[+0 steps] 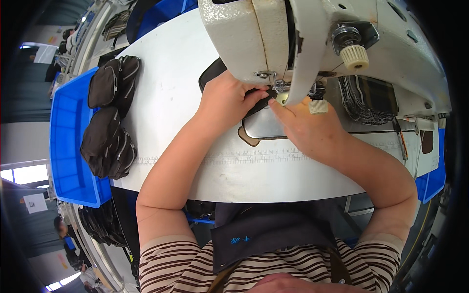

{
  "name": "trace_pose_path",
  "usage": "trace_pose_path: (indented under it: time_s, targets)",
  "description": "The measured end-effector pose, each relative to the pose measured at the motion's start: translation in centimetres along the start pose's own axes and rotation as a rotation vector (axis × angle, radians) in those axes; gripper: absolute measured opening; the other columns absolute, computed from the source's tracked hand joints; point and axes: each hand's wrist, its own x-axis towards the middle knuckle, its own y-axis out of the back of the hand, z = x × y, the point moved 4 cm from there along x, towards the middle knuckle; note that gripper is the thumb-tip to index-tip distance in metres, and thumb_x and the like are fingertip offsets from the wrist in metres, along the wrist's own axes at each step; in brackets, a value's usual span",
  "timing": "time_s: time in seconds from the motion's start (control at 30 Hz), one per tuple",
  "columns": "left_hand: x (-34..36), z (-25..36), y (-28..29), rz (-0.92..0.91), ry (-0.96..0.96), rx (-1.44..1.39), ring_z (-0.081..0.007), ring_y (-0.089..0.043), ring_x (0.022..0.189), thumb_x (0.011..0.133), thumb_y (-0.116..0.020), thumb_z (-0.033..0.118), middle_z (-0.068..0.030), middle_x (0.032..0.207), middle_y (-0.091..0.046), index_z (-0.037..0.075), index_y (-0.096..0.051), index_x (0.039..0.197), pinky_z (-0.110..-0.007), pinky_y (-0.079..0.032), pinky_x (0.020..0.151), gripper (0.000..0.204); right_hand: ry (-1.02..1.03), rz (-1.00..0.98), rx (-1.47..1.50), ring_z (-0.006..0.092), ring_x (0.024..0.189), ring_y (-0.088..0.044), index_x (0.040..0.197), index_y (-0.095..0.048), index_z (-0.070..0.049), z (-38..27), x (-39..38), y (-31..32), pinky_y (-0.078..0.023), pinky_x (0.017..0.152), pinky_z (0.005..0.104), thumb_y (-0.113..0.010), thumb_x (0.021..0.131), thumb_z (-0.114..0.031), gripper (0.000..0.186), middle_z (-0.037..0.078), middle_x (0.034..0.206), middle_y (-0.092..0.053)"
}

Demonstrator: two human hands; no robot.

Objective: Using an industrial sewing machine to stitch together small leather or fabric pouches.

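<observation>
A white sewing machine (244,39) stands over the table, and both my hands are at its needle area. My left hand (222,100) is closed in a pinch on a black fabric piece (211,73), which lies flat and runs under the machine head. My right hand (317,129) is right of the needle, its thumb reaching to the edge of the fabric by the metal plate (264,124). The machine's arm and a cream knob (319,107) hide its other fingers, so I cannot see whether they grip anything.
Dark zippered pouches (108,139) are piled at the table's left edge, beside a blue bin (73,146). A stack of dark fabric pieces (369,100) sits right of the needle. A thin pen-like tool (400,139) lies farther right. A ruler strip (249,157) crosses the white tabletop (171,63).
</observation>
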Motion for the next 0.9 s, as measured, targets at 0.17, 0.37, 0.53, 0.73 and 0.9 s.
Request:
trace_pose_path:
  time_s: [0.17,0.37,0.53,0.73,0.9]
  targets:
    - [-0.4,0.3,-0.1,0.001,0.009,0.056,-0.0278,-0.071,0.089,0.087,-0.081,0.019,-0.0073,0.098,-0.073,0.014,-0.081,0.102,-0.038,-0.058,0.076,0.016,-0.026,-0.042,-0.016,0.0282,0.069,-0.066,0.137,-0.066,-0.005,0.1,0.1,0.1,-0.057,0.085,0.039,-0.072,0.081,-0.011,0.056,0.004,0.07,-0.064]
    - [-1.1,0.6,0.5,-0.032,0.018,0.074,-0.0296,-0.07,0.091,0.086,-0.081,0.02,-0.009,0.099,-0.071,0.01,-0.077,0.106,-0.04,-0.058,0.077,0.022,-0.023,0.034,0.048,0.0297,0.071,-0.066,0.132,-0.068,-0.005,0.2,0.4,0.5,-0.057,0.082,0.0405,-0.072,0.079,-0.011,0.054,0.006,0.073,-0.066]
    - [-2.2,3.9,1.6,-0.095,-0.012,0.088,-0.0294,-0.069,0.097,0.084,-0.081,0.022,-0.0092,0.109,-0.067,0.009,-0.068,0.11,-0.04,-0.058,0.079,0.033,-0.055,0.081,0.122,0.0299,0.08,-0.067,0.126,-0.07,-0.005,0.6,0.2,0.5,-0.054,0.07,0.0418,-0.074,0.076,-0.009,0.05,0.009,0.081,-0.067]
    - [-4.0,4.8,0.5,0.057,-0.059,0.263,-0.0268,-0.07,0.105,0.079,-0.078,0.012,-0.0072,0.116,-0.07,0.009,-0.071,0.111,-0.038,-0.06,0.083,0.033,-0.065,0.107,0.17,0.0299,0.077,-0.064,0.122,-0.071,-0.009,0.6,0.2,0.8,-0.051,0.065,0.0431,-0.074,0.076,-0.008,0.046,0.009,0.078,-0.063]
    - [-3.5,4.3,0.7,0.053,-0.074,0.219,-0.0269,-0.07,0.106,0.08,-0.076,0.009,-0.0072,0.118,-0.072,0.008,-0.073,0.11,-0.037,-0.06,0.085,0.031,-0.067,0.068,0.137,0.0303,0.074,-0.064,0.12,-0.072,-0.01,0.8,0.2,0.5,-0.051,0.065,0.043,-0.073,0.078,-0.007,0.042,0.009,0.079,-0.064]
